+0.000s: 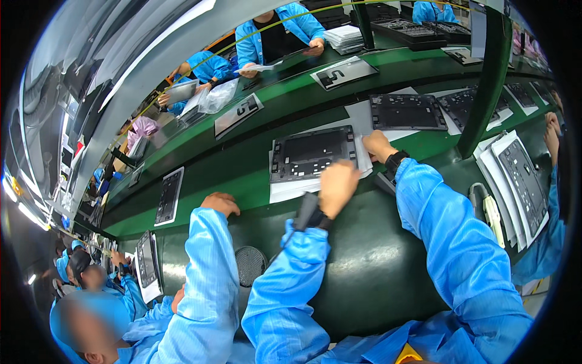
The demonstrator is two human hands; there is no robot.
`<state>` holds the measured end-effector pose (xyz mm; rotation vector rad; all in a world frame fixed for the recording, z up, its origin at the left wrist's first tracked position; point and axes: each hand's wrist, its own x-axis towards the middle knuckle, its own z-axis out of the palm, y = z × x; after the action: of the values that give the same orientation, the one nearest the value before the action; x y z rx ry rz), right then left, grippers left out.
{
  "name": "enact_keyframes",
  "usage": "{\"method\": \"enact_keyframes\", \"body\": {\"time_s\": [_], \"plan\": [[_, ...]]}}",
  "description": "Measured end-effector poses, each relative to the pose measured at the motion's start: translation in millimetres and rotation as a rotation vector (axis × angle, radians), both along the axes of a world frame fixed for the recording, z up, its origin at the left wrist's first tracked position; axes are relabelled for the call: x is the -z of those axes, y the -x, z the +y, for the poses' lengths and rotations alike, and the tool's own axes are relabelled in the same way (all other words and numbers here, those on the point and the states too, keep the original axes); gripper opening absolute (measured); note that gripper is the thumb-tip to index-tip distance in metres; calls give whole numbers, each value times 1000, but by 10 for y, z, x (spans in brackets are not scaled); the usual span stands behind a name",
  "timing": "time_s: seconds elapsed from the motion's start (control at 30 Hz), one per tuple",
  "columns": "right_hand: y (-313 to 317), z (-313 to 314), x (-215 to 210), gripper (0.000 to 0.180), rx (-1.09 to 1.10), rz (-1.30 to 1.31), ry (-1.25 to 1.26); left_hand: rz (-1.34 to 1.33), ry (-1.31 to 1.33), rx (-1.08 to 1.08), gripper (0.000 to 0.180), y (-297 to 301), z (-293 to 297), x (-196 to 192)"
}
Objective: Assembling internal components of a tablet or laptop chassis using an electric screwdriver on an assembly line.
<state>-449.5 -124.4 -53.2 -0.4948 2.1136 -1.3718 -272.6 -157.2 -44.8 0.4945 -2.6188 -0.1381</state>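
Observation:
A black laptop-cover-like panel point(312, 151) with small white pieces lies on white paper point(285, 193) on the green belt ahead of me. My left hand point(338, 185), blurred by motion, is over the panel's near right edge; its fingers cannot be made out. Just beyond the panel's right side, my right hand point(379, 145) is closed with curled fingers by the paper's edge. What it holds, if anything, is hidden. Both wrists wear dark bands.
A co-worker's hand point(221, 203) rests at the belt's near edge, left of my left arm. A round dark mesh disc point(250, 266) sits on the green worktop. At right are stacked panels on paper point(522, 182) and a pale handheld tool point(492, 218). A green post point(488, 79) rises at right.

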Motion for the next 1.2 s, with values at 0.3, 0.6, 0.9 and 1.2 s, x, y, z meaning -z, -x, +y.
{"method": "enact_keyframes", "body": {"time_s": [0.3, 0.6, 0.9, 1.2], "plan": [[-221, 1, -146, 39, -97, 91, -104, 61, -349, -791, 48, -842, -1865, 433], [-294, -77, -217, 40, -277, 302, -59, -3, -474, -752, 43, -1215, -2241, 630], [290, 331, -898, 49, -281, 312, 26, 338, -1444, -372, 23, -739, -1640, -79], [1602, 756, -700, 43, 110, 358, -238, 170, -1483, -200, 23, 1019, -1402, 16]]}}
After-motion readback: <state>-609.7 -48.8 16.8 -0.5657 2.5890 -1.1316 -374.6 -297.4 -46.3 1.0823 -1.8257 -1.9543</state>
